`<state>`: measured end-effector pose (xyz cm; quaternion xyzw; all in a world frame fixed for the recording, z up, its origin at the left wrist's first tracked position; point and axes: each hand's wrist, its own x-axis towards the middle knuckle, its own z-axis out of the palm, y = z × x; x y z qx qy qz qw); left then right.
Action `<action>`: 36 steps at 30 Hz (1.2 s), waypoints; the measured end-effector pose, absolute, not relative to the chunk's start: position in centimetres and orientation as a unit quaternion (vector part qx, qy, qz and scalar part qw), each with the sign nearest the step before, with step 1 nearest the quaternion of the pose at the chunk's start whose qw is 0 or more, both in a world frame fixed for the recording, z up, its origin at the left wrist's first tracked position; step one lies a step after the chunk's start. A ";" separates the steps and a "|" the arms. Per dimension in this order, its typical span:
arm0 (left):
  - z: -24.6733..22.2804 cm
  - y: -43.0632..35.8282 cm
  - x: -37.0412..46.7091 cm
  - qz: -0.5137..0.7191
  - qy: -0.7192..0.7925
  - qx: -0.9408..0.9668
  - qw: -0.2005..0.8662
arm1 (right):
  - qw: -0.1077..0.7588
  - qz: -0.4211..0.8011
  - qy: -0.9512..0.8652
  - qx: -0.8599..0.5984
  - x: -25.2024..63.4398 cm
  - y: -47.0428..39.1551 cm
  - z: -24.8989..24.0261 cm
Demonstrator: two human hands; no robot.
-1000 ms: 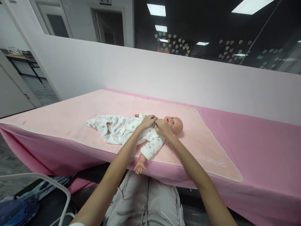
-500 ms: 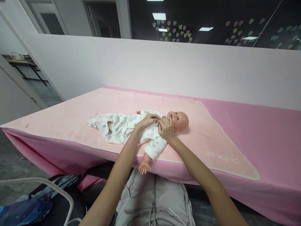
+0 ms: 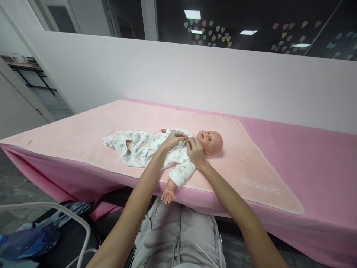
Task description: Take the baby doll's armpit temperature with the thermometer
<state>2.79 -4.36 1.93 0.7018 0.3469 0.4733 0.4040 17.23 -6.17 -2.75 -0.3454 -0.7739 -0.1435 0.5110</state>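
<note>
On its back lies a baby doll [image 3: 214,143], head to the right, dressed in a white patterned baby outfit [image 3: 139,147]. At the upper chest, just below the doll's chin, my left hand [image 3: 175,139] pinches the cloth of the outfit. Close beside it, my right hand [image 3: 195,150] also has its fingers closed on the cloth near the collar. The fingertips of both hands almost meet, and the exact bit of cloth between them is partly hidden. One doll arm [image 3: 169,191] reaches over the near table edge, its palm showing.
Under the doll, a light pink mat [image 3: 240,167] covers part of a table with a darker pink cloth [image 3: 315,167]. Behind rises a white wall [image 3: 195,80] with dark glass above. A chair [image 3: 83,230] holding a blue plastic bottle [image 3: 30,242] stands at the lower left.
My hands stay at the doll's collar; the fingertips have shifted slightly, with the left hand's fingers a little straighter. The whole view has tilted a little.
</note>
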 end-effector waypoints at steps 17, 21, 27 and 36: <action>1.5 -5.2 1.6 0.444 0.352 0.725 0.392 | 0.586 -0.075 -0.738 -0.326 17.2 -6.4 -2.8; 1.4 -5.2 1.6 0.445 0.345 0.736 0.377 | 0.581 -0.061 -0.744 -0.326 17.3 -6.4 -2.5; 1.5 -5.2 2.0 0.431 0.314 0.731 0.426 | 0.574 -0.067 -0.752 -0.318 17.1 -6.3 -2.6; 1.5 -5.2 2.2 0.467 0.339 0.677 0.457 | 0.597 -0.060 -0.727 -0.333 16.9 -6.0 -2.9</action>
